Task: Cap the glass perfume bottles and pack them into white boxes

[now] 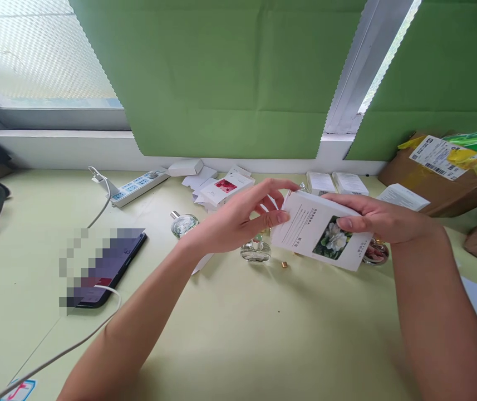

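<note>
A white perfume box (296, 223) printed with a white flower is held tilted above the table between both hands. My right hand (372, 220) grips its right end, thumb on the printed face. At its left end, my left hand (259, 214) pinches the edge between thumb and fingers. Just below stands a clear glass perfume bottle (255, 252), with a small gold cap or collar (284, 265) on the table beside it. Another glass bottle (183, 224) lies behind my left wrist. A reddish bottle (375, 253) is partly covered by my right hand.
White boxes (350, 184) and flattened cartons (227, 186) lie along the back. A power strip (138, 186) and a phone (111, 273) with a white cable (71, 348) are at left. A cardboard box (409, 184) stands at right, under a green blind (230, 78).
</note>
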The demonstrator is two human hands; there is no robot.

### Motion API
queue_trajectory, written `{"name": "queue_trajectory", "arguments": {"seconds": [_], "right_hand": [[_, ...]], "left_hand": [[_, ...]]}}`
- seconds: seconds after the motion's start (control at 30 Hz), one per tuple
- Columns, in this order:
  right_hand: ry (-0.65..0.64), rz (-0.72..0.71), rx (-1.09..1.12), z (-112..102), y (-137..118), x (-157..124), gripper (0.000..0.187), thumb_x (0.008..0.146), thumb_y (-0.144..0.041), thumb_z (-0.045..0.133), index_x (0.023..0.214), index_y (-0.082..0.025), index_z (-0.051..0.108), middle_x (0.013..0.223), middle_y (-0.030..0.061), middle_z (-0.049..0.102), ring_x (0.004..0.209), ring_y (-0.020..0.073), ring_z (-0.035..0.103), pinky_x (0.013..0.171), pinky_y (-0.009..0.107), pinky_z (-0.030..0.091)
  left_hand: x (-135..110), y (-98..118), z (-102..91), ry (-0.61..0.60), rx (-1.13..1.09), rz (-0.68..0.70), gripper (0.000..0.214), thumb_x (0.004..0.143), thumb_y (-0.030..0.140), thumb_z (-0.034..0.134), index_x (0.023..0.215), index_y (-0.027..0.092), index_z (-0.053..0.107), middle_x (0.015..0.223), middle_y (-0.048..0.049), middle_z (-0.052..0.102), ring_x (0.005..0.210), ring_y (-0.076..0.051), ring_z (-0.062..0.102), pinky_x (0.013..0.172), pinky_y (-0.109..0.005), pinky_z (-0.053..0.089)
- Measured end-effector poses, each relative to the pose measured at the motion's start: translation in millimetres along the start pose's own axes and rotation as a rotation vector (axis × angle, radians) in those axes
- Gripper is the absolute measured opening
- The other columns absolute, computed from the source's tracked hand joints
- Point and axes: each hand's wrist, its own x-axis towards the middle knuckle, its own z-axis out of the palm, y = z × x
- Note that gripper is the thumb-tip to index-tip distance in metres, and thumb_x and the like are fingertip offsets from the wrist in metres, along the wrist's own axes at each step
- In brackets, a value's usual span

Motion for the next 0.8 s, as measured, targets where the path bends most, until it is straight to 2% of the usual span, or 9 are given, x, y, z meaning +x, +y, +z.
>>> {"name": "queue_trajectory", "arguments": {"seconds": [0.1,0.3,0.37,0.53,0.67,0.8], "right_hand": [[-0.001,0.006,0.03,2.8,-1.6,0.0,0.056,0.088,-0.042,0.062,0.14,-0.026,0.049,0.115,0.0087,0.066,0.093,0.0199,0.065,0.067,0.025,0.054],[-0.027,-0.045,-0.044,1.5,-2.1,2.5,0.055,0.089,-0.043,0.061,0.14,-0.028,0.05,0.126,0.0088,0.062,0.097,0.0199,0.065,0.071,0.026,0.054],[-0.036,-0.056,-0.064,0.0,-0.2,3.2,0.053,0.09,-0.042,0.06,0.14,-0.028,0.049,0.128,0.0087,0.06,0.1,0.0198,0.063,0.073,0.026,0.054],[-0.036,-0.078,-0.067,-0.8,2.0,3.0,0.052,0.09,-0.041,0.06,0.14,-0.029,0.05,0.116,0.0058,0.063,0.093,0.0172,0.063,0.07,0.025,0.054],[-0.008,-0.044,-0.138,2.3,-3.9,1.9,0.054,0.088,-0.04,0.062,0.14,-0.028,0.05,0.116,0.007,0.064,0.09,0.018,0.063,0.067,0.025,0.054],[0.035,-0.038,-0.147,9.1,-13.2,0.9,0.052,0.089,-0.039,0.061,0.139,-0.03,0.05,0.106,0.0055,0.065,0.084,0.0169,0.064,0.06,0.022,0.052]], "left_hand": [[0.4,-1.5,0.0,-0.017,0.003,0.022,0.041,0.099,0.036,0.047,0.14,0.034,0.043,0.124,-0.005,0.057,0.098,-0.016,0.058,0.08,-0.03,0.052],[-1.6,0.3,-3.0,-0.052,0.097,0.052,0.051,0.1,0.037,0.044,0.149,0.038,0.033,0.097,-0.0043,0.057,0.088,-0.017,0.053,0.078,-0.03,0.048],[-2.5,0.9,-3.6,-0.064,0.126,0.05,0.051,0.1,0.037,0.042,0.15,0.039,0.031,0.094,-0.0043,0.056,0.087,-0.018,0.051,0.077,-0.03,0.048],[-3.7,0.6,-4.1,-0.074,0.193,0.055,0.052,0.1,0.039,0.04,0.151,0.041,0.027,0.096,-0.0045,0.055,0.088,-0.019,0.049,0.076,-0.03,0.046],[-4.1,0.8,-5.7,-0.098,0.252,0.067,0.052,0.101,0.039,0.038,0.151,0.042,0.026,0.099,-0.0047,0.055,0.085,-0.018,0.049,0.079,-0.033,0.046],[-4.9,4.8,-5.6,-0.025,0.211,0.057,0.055,0.1,0.041,0.04,0.152,0.044,0.02,0.115,-0.0053,0.057,0.096,-0.02,0.052,0.086,-0.036,0.048]]}}
